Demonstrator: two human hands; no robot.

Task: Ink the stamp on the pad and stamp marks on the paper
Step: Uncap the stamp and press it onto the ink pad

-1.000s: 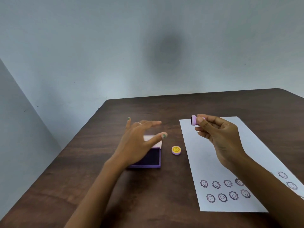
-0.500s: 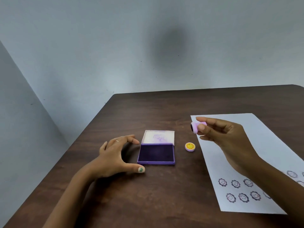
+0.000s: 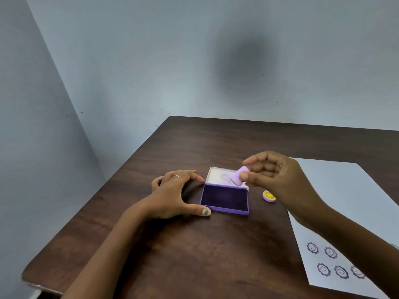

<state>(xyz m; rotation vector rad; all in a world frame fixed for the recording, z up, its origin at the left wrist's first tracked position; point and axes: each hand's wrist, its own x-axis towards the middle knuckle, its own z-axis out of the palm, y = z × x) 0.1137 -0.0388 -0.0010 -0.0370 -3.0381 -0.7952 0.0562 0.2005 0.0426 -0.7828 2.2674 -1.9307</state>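
A purple ink pad [image 3: 225, 198] lies open on the dark wooden table [image 3: 194, 255], its white lid raised at the back. My right hand [image 3: 278, 180] pinches a small lilac stamp [image 3: 239, 176] just above the pad's far edge, tilted with its face down and left. My left hand [image 3: 174, 196] rests on the table, with its thumb and fingers spread against the pad's left side. To the right lies a white paper [image 3: 345, 201] bearing several flower-face stamp marks [image 3: 330, 252] near its front corner.
A small round lilac cap with a yellow smiley face [image 3: 269, 196] lies on the table between the pad and the paper. Grey walls close in behind and to the left. The table's front left corner is near my left forearm.
My right hand has carried the stamp leftward from above the paper to over the ink pad. My left hand came off the pad's top and settled at its left side.
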